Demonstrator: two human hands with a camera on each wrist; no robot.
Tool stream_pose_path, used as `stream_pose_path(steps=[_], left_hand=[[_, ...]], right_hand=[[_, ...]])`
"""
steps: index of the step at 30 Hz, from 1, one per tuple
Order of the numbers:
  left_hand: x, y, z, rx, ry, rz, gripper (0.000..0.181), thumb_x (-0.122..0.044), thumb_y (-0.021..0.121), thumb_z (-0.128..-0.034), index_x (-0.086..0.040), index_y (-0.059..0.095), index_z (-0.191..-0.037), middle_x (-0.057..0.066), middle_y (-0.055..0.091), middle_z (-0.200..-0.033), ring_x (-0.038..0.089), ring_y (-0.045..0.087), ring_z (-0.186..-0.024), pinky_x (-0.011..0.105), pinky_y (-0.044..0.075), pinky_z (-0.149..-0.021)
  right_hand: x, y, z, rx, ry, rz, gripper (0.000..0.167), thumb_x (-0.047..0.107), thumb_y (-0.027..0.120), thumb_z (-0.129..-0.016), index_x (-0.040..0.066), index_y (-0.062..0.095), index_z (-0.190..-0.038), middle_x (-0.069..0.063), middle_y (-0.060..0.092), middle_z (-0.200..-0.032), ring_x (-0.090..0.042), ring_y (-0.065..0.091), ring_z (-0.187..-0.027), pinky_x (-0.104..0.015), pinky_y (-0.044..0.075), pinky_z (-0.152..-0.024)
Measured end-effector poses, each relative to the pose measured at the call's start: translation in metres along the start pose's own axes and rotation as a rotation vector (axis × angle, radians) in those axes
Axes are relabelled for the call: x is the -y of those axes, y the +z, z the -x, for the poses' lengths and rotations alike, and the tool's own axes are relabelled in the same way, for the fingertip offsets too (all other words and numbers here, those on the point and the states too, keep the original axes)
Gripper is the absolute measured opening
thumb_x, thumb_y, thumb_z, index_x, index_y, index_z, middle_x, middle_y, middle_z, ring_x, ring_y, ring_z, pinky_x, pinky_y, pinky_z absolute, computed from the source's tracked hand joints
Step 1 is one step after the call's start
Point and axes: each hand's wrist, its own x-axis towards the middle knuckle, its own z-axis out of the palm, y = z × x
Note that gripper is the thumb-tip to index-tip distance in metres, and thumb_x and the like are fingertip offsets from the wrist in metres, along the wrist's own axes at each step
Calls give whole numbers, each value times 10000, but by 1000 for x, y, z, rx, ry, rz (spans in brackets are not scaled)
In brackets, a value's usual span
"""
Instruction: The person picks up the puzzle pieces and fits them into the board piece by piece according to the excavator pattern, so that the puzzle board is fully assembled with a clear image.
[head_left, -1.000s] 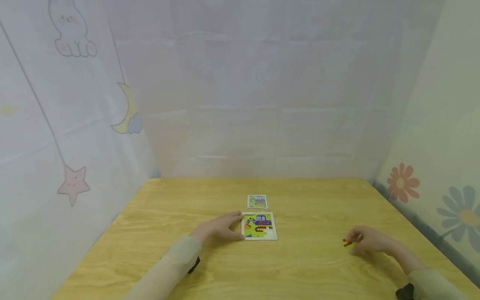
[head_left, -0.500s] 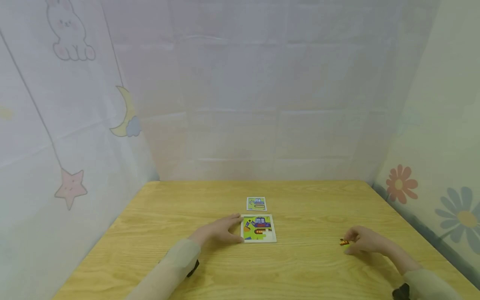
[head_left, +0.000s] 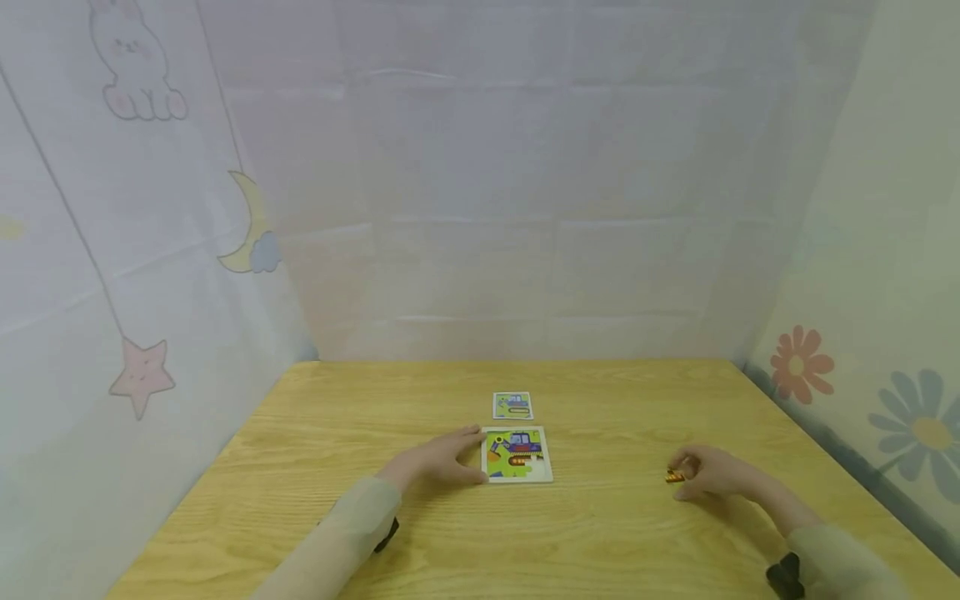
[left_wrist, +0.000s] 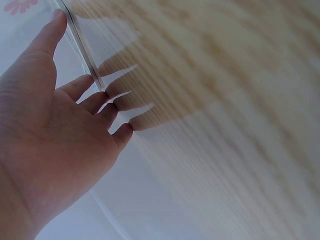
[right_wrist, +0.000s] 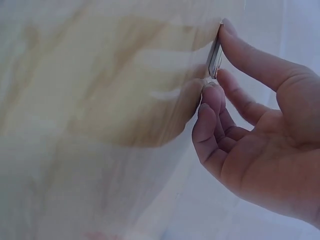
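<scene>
A square jigsaw puzzle board [head_left: 546, 457] with a pale rim lies mid-table in the head view. Its picture is a blue and red excavator on green, with a bare pale patch at the lower right. My left hand [head_left: 435, 460] rests against the board's left edge, thumb at the near corner and fingers further up; the left wrist view shows the fingers fairly straight along that edge. Off to the right, my right hand [head_left: 716, 473] pinches a small orange and dark puzzle piece [head_left: 674, 476] between thumb and finger, low over the table. The right wrist view shows this piece [right_wrist: 215, 60] edge-on.
Behind the board lies a smaller picture card [head_left: 513, 406] with a similar excavator. The wooden table [head_left: 600, 533] is enclosed by printed cloth walls [head_left: 555, 183] at the back and both sides.
My right hand has moved left across the table with the puzzle piece in its fingers. The left hand stays at the board's edge. The head view has shifted slightly.
</scene>
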Motion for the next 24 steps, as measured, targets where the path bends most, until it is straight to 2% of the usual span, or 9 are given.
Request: stream_pose_path(steps=[2,7,11,18,24], left_hand=[[0,0,0,-1,-5,1,758,-443,615,-879,-90,302,-1472,114,193,-1562,316,190,-1431,487,195,-1159],[1,-1,0,-4,-9,11,767,-456,615,-876,-91,301,-1473,108,187,-1564,306,187,-1434,483,197,-1160],[2,-1,0,-3,-8,13,775,-459,619,-872,-84,302,-1471,116,189,-1563,308,191,-1433,487,202,-1158],[2,-1,-2,-4,-5,-2,780,-478,611,-871,-97,298,-1475,105,189,-1564,294,186,-1436,476,202,-1161],[2,0,-2,6,-10,-9,782,-484,612,-868,-100,301,-1474,108,190,-1564,297,188,-1435,476,200,-1161]], right_hand=[[1,0,-3,5,-3,2,439,199,767,-770,-26,571,-1092,-69,508,-863,-156,450,-774,-254,403,-620],[4,-1,-6,-8,0,32,398,208,783,-753,10,567,-1023,-84,544,-918,-187,485,-837,-306,431,-681],[7,-1,-7,-24,-14,18,390,193,778,-757,8,536,-1000,-92,557,-950,-188,506,-865,-281,448,-694],[9,2,-13,34,-90,-153,298,112,661,-866,-62,539,-1075,-135,603,-926,-170,619,-770,-280,555,-638],[13,4,-19,33,-129,-178,323,141,631,-893,-68,577,-1133,-148,646,-966,-137,650,-782,-273,567,-669]])
